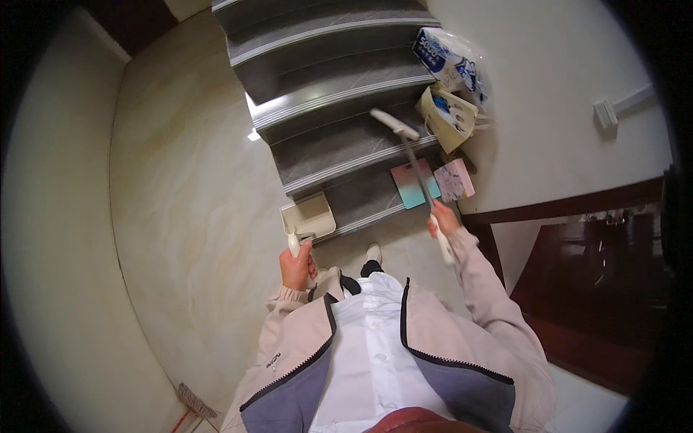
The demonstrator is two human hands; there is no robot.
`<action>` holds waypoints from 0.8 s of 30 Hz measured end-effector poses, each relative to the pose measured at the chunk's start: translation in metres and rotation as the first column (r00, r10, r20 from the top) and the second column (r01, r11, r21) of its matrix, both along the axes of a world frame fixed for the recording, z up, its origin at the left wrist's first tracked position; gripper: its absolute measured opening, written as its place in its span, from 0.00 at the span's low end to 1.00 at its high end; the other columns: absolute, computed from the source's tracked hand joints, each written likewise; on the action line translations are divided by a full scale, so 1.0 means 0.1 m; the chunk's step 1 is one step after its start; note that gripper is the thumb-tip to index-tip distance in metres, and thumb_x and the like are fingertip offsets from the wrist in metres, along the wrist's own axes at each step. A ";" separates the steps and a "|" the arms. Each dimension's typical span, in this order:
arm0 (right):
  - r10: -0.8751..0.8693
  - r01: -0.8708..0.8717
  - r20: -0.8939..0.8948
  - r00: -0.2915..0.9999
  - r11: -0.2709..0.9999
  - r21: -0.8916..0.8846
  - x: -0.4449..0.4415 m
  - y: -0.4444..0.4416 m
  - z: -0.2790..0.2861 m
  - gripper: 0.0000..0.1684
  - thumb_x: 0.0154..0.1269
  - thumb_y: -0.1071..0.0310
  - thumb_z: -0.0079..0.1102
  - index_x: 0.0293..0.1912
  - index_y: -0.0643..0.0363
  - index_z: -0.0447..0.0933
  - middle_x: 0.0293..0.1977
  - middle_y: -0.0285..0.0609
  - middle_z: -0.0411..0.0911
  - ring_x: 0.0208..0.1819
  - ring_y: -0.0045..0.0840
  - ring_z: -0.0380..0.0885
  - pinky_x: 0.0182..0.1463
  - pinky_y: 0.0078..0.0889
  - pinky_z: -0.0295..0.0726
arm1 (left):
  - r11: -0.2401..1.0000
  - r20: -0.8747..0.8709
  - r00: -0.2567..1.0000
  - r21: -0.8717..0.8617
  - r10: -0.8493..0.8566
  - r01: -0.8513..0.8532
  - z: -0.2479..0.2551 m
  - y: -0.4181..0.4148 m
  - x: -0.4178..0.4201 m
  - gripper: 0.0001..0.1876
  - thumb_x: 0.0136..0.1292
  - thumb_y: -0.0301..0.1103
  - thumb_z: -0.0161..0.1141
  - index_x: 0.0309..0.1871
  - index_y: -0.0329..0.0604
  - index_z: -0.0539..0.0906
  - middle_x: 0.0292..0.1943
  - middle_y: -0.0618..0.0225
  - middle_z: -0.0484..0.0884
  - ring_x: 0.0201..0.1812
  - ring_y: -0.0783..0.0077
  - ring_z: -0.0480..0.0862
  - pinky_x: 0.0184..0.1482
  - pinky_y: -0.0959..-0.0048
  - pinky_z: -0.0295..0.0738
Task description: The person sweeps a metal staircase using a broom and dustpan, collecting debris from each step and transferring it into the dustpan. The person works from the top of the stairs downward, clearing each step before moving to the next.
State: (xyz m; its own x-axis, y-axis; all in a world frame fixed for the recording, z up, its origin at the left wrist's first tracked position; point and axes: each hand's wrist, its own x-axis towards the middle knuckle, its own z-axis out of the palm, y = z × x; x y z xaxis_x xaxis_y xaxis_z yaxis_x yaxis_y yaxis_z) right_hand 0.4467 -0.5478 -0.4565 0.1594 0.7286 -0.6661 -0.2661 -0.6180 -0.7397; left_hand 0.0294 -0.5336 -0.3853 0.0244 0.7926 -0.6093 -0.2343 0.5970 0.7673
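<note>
My left hand (296, 268) grips the upright handle of a cream dustpan (311, 216), whose toothed pan is at the left end of the lowest stair. In my right hand (445, 221) is the white handle of a small broom (395, 123) with a grey metal stick. Its pale head is over the dark stairs (330, 151), near a cream bag or bin (446, 122) at the wall side. The stick passes above a pink and turquoise flat square thing (414, 184) that lies on the lowest step, beside a pink patterned box (455, 180).
A plastic-wrapped blue and white pack (449, 59) stands higher on the stairs against the right wall. Dark red glossy furniture (590, 303) is at the right. A mop or brush head (196, 400) leans at the lower left. My shoe (373, 253) is below the lowest step.
</note>
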 end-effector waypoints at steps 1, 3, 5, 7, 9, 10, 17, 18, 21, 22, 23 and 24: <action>-0.053 0.052 -0.019 0.998 0.998 -0.016 0.07 0.27 -0.21 0.20 0.70 0.64 0.43 0.61 0.45 0.61 0.18 0.40 0.67 0.13 0.21 0.63 0.13 0.28 0.66 | 1.000 0.002 1.000 -0.009 -0.011 0.011 -0.04 0.02 0.02 0.14 0.65 0.39 0.61 0.30 0.38 0.74 0.15 0.71 0.67 0.10 0.77 0.66 0.11 0.73 0.61; -0.123 0.121 -0.042 0.991 0.991 -0.056 -0.14 0.58 -0.38 0.14 0.69 0.66 0.41 0.53 0.46 0.63 0.18 0.39 0.65 0.13 0.22 0.64 0.13 0.28 0.67 | 1.000 -0.022 1.000 0.008 -0.017 0.017 -0.09 0.02 0.02 0.14 0.64 0.40 0.62 0.29 0.41 0.72 0.15 0.72 0.67 0.11 0.77 0.66 0.11 0.73 0.61; -0.187 0.184 -0.025 0.982 0.979 -0.093 -0.51 0.68 -0.37 0.10 0.68 0.68 0.41 0.49 0.47 0.63 0.18 0.38 0.63 0.14 0.22 0.63 0.13 0.28 0.68 | 1.000 -0.030 1.000 0.005 -0.003 0.003 -0.08 0.02 -0.01 0.14 0.64 0.39 0.62 0.29 0.41 0.72 0.15 0.72 0.66 0.11 0.77 0.66 0.11 0.73 0.61; -0.028 0.038 0.093 0.995 0.994 -0.105 -0.64 0.47 -0.40 0.19 0.68 0.68 0.40 0.58 0.44 0.62 0.19 0.40 0.65 0.13 0.22 0.65 0.13 0.30 0.70 | 1.000 0.005 1.000 -0.019 0.021 -0.021 -0.07 0.04 0.01 0.14 0.64 0.38 0.62 0.29 0.40 0.72 0.15 0.71 0.67 0.11 0.78 0.66 0.11 0.74 0.60; 0.095 -0.070 0.145 0.985 0.983 -0.171 -0.79 0.21 -0.33 0.26 0.68 0.67 0.40 0.65 0.42 0.59 0.20 0.41 0.66 0.13 0.22 0.65 0.13 0.31 0.71 | 1.000 0.028 1.000 -0.016 0.003 -0.002 -0.10 0.05 -0.03 0.14 0.64 0.37 0.61 0.28 0.41 0.71 0.16 0.71 0.67 0.11 0.77 0.67 0.11 0.73 0.61; 0.173 -0.144 0.134 0.976 0.969 -0.198 -0.84 0.09 -0.28 0.35 0.69 0.66 0.40 0.73 0.38 0.49 0.21 0.41 0.67 0.13 0.22 0.66 0.13 0.30 0.72 | 1.000 0.038 0.999 -0.014 0.000 0.000 -0.10 0.05 -0.03 0.14 0.64 0.37 0.61 0.28 0.41 0.71 0.16 0.71 0.67 0.12 0.77 0.67 0.11 0.73 0.61; 0.523 -0.488 0.087 0.848 0.835 -0.255 -1.33 -0.34 0.09 0.36 0.71 0.63 0.40 0.75 0.39 0.44 0.20 0.37 0.66 0.14 0.19 0.65 0.14 0.28 0.70 | 0.999 0.063 0.998 0.026 -0.024 0.022 -0.11 0.09 -0.06 0.14 0.63 0.37 0.61 0.28 0.40 0.72 0.16 0.70 0.68 0.12 0.76 0.68 0.12 0.73 0.63; 0.571 -0.528 0.095 0.816 0.802 -0.280 -1.39 -0.42 0.21 0.35 0.72 0.63 0.40 0.75 0.40 0.45 0.21 0.36 0.66 0.14 0.18 0.64 0.15 0.25 0.70 | 1.000 0.055 0.998 0.014 -0.017 0.016 -0.10 0.09 -0.06 0.14 0.63 0.37 0.61 0.28 0.40 0.72 0.16 0.70 0.68 0.12 0.76 0.69 0.11 0.73 0.63; 0.702 -0.676 0.083 0.707 0.706 -0.211 -1.34 -0.71 0.50 0.34 0.72 0.63 0.40 0.74 0.42 0.48 0.20 0.35 0.67 0.14 0.16 0.64 0.15 0.23 0.70 | 0.999 0.050 0.998 0.028 -0.026 0.024 -0.18 0.04 -0.12 0.15 0.63 0.38 0.61 0.26 0.39 0.72 0.14 0.70 0.69 0.11 0.76 0.69 0.11 0.72 0.63; 0.686 -0.669 0.025 0.727 0.717 -0.197 -1.26 -0.80 0.55 0.33 0.72 0.63 0.41 0.74 0.42 0.49 0.20 0.36 0.68 0.14 0.15 0.64 0.15 0.22 0.70 | 0.999 0.050 0.998 0.043 -0.034 0.032 -0.21 0.02 -0.15 0.15 0.63 0.37 0.61 0.26 0.39 0.72 0.14 0.70 0.69 0.11 0.76 0.69 0.10 0.72 0.62; 0.663 -0.657 -0.032 0.748 0.731 -0.184 -1.18 -0.86 0.62 0.33 0.73 0.64 0.42 0.74 0.43 0.50 0.20 0.36 0.68 0.14 0.15 0.64 0.15 0.21 0.69 | 0.998 0.040 0.999 0.050 -0.034 0.032 -0.19 0.00 -0.15 0.15 0.63 0.37 0.61 0.25 0.40 0.71 0.14 0.70 0.69 0.10 0.76 0.69 0.10 0.72 0.62; 0.665 -0.656 -0.017 0.747 0.732 -0.182 -1.16 -0.89 0.76 0.32 0.73 0.65 0.43 0.73 0.44 0.52 0.20 0.35 0.68 0.14 0.15 0.64 0.15 0.22 0.68 | 0.998 0.030 0.999 0.059 -0.031 0.030 -0.17 -0.03 -0.14 0.16 0.63 0.37 0.61 0.24 0.40 0.71 0.13 0.70 0.69 0.10 0.76 0.69 0.10 0.72 0.62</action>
State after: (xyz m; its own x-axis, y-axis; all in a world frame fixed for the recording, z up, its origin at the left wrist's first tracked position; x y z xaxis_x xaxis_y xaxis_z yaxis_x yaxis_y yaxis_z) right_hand 0.3309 -0.6365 -0.3807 -0.2864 0.5415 -0.7904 0.2874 -0.7384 -0.6100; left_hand 0.0152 -0.5363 -0.4025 0.0671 0.8255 -0.5604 -0.2408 0.5584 0.7938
